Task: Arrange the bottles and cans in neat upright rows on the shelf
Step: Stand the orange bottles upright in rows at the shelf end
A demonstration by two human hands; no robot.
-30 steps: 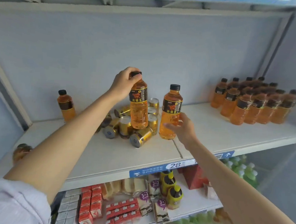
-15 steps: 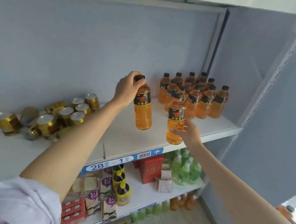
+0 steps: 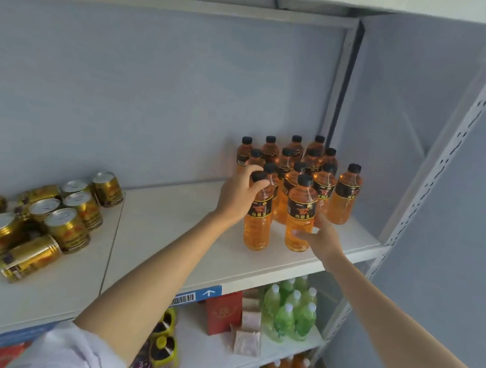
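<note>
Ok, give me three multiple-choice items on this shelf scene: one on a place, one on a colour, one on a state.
1. Where do the gold cans sit relative to the orange bottles?
A. to their left
B. to their right
C. on the shelf below

2. What colour are the caps of the orange bottles?
A. white
B. black
C. red

3. How does the frontmost gold can lie?
A. upright
B. on its side
C. upside down in a box

Key: 1 A, the cans cluster at the shelf's left end; 2 B, every cap shows dark black; 3 B, its round wall faces up and its end faces sideways.
</note>
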